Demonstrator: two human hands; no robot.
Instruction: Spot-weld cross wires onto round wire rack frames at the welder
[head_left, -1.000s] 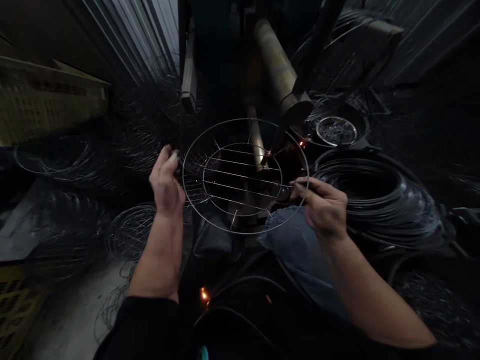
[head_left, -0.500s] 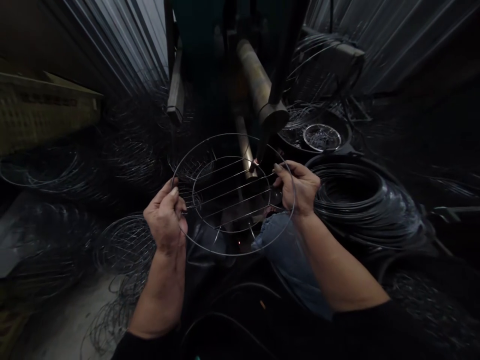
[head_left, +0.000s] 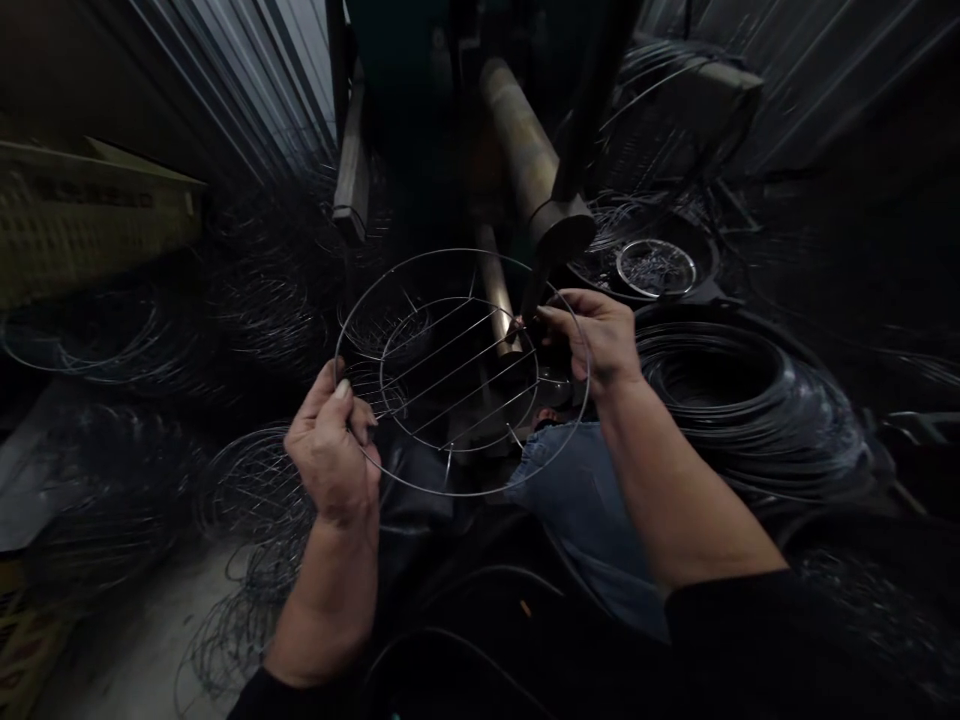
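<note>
A round wire rack (head_left: 465, 495), with a large outer ring, a smaller inner ring, parallel bars and short spokes, is held tilted between my two hands. My left hand (head_left: 334, 445) pinches the outer ring at its left side. My right hand (head_left: 600, 335) has thumb and forefinger closed at the rack's upper right, between the rings; whether a separate short wire is in the pinch is unclear. Just left of those fingertips, the inner ring lies at a copper-coloured tip (head_left: 516, 325) by the end of a lower metal bar (head_left: 495, 280). A thick metal cylinder (head_left: 525, 140) extends above.
A black wire coil (head_left: 750, 400) lies at the right. Behind it stands a dark tub with a small bowl (head_left: 656, 268) of metal pieces. Wire racks (head_left: 255, 480) are heaped at the left, near a yellow crate (head_left: 90, 225). A denim-covered knee (head_left: 577, 490) is below.
The rack has turned counterclockwise and risen slightly. My right hand has moved up with its side, while my left hand stays nearly in place. The bright glow at the copper-coloured tip has dimmed.
</note>
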